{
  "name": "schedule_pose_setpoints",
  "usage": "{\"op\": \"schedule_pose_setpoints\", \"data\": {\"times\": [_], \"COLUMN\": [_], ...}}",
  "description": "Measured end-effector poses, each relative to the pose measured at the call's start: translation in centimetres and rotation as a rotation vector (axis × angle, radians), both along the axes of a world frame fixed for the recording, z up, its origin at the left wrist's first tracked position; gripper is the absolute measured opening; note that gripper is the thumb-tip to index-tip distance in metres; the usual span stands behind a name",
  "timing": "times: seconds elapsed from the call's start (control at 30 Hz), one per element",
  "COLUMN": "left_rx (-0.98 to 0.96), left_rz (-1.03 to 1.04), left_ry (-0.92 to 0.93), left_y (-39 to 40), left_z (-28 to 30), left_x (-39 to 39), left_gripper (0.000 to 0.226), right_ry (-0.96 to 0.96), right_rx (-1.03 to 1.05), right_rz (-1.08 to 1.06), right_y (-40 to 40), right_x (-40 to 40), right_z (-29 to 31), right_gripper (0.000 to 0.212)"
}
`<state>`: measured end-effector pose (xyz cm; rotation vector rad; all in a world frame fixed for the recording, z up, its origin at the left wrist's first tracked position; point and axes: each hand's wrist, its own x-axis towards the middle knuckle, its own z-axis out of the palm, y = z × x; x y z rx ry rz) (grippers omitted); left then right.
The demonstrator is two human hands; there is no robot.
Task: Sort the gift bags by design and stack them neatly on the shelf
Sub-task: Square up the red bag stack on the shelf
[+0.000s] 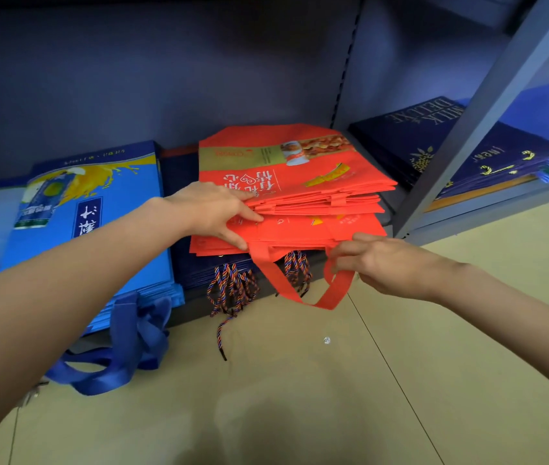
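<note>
- red bags (295, 193) look light and floppy, thin fabric, prob slide off each other easy, so better to take them by the flat edges than the loops
- they sit stacked on the navy bags (196, 273), low shelf (488, 213), between the blue bags (98, 209) and the upright
- left hand (211, 209) fingers straight, spread flat, pressing the stack's left front edge
- right hand (379, 260) fingertips pinch the handle (333, 293) at the front right corner

both arms outstretched, left hand (211, 209) fingers spread flat, right hand (380, 263) fingers pinching
</note>
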<state>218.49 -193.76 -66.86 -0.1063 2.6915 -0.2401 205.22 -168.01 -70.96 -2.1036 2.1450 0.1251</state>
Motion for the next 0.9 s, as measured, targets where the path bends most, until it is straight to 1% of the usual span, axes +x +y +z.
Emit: {"op": "schedule_pose_setpoints", "data": {"times": [0.1,0.2,0.27,0.33,0.4,0.47,0.53,0.57,0.63,0.73,0.83,0.9], "left_rx": [0.048,0.066,0.067,0.07,0.092,0.132,0.156,0.165,0.189,0.211,0.186,0.162], "left_rz": [-0.022,-0.04,-0.039,-0.009,0.018,0.03,0.034,0.041,0.063,0.108,0.13,0.134], "left_ry": [0.0,0.013,0.049,0.13,0.19,0.222,0.255,0.274,0.326,0.446,0.577,0.62], "left_y": [-0.9,-1.2,-1.1,-1.1,-1.1,-1.1,-1.2,-1.3,-1.7,-2.7,-3.0,-2.8], "left_z": [0.5,0.8,1.0,1.1,1.4,1.5,1.8,1.9,2.4,3.3,4.1,4.2], "left_x": [-0.2,-0.4,-0.5,-0.5,-0.5,-0.6,-0.8,-0.8,-0.9,-0.9,-1.0,-1.0], "left_gripper": [0.062,0.056,0.048,0.041,0.037,0.036,0.035,0.035,0.035,0.033,0.031,0.033], "right_ry": [0.091,0.132,0.131,0.131,0.146,0.12,0.045,0.01,-0.048,-0.066,-0.066,-0.041], "right_rx": [-0.121,-0.197,-0.263,-0.293,-0.298,-0.316,-0.373,-0.408,-0.481,-0.541,-0.538,-0.512], "right_rz": [0.069,0.056,0.017,-0.002,0.004,-0.009,-0.061,-0.081,-0.097,-0.081,-0.103,-0.083], "right_y": [0.5,1.5,2.0,2.1,2.2,2.3,2.1,1.9,1.2,0.1,-0.4,-0.7], "right_x": [-0.3,-0.7,-1.0,-1.2,-1.0,-0.8,-0.7,-0.8,-1.0,-1.6,-1.8,-1.8], "right_z": [-0.2,0.1,0.3,0.6,0.8,1.0,1.2,1.5,2.2,2.9,2.6,2.0], "right_gripper": [0.041,0.034,0.03,0.03,0.038,0.05,0.058,0.056,0.042,0.027,0.03,0.034]}}
